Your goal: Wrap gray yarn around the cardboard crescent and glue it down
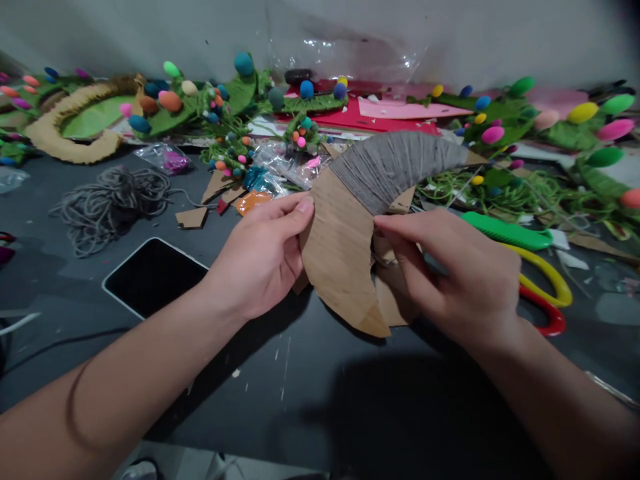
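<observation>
A curved cardboard crescent [343, 247] is held up over the dark table. Grey yarn [395, 167] is wound tightly round its upper right arm, while the lower part is bare brown cardboard ending in a point. My left hand [273, 253] pinches the crescent's left edge, thumb on the front. At the inner edge, where the wrapping stops, the thumb and fingertips of my right hand [450, 267] are pressed together; any yarn between them is too small to make out. Left of my left hand lies a loose grey yarn heap [115, 203], with a strand running right.
A phone [153, 277] lies on the table [270, 393] by my left forearm. Scissors with yellow and red handles [550, 280] and a green tool [507, 230] lie beside my right hand. Felt leaves with coloured balls [240, 97] line the back, near a tan ring [50, 137].
</observation>
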The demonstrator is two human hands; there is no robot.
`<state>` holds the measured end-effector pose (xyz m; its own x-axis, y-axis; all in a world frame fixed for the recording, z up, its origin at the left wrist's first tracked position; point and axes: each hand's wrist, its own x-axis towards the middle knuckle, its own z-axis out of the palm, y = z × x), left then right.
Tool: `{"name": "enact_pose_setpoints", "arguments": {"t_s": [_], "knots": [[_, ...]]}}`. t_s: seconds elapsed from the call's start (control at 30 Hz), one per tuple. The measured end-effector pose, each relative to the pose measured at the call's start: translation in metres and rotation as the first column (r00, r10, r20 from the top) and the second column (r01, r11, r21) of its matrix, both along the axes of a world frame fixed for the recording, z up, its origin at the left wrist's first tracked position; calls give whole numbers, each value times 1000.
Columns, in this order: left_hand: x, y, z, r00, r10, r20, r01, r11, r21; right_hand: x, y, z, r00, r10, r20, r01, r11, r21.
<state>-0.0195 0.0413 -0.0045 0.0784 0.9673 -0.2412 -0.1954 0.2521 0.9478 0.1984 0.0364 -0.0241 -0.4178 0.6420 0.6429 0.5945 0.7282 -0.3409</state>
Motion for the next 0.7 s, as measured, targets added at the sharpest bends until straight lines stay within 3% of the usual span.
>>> {"name": "enact_pose_setpoints", "arguments": {"t_s": [0.17,0.4,0.5,0.6,0.7], "knots": [[0,1,-1,994,26,102,-23,999,-25,-3,-1,0,990,-138,-13,136,987,-90],[5,-4,-4,984,-96,147,110,990,-85,-7,-3,2,989,-72,-131,45,979,-198],[7,-8,-2,959,-238,151,250,966,-64,-8,-3,4,980,-53,-192,8,973,-231],[7,-12,-1,901,-419,110,423,906,-22,-9,-4,7,980,-14,-198,-27,978,-205],[6,-12,0,886,-459,64,460,888,-9,-10,-5,8,989,14,-150,-43,981,-189]]}}
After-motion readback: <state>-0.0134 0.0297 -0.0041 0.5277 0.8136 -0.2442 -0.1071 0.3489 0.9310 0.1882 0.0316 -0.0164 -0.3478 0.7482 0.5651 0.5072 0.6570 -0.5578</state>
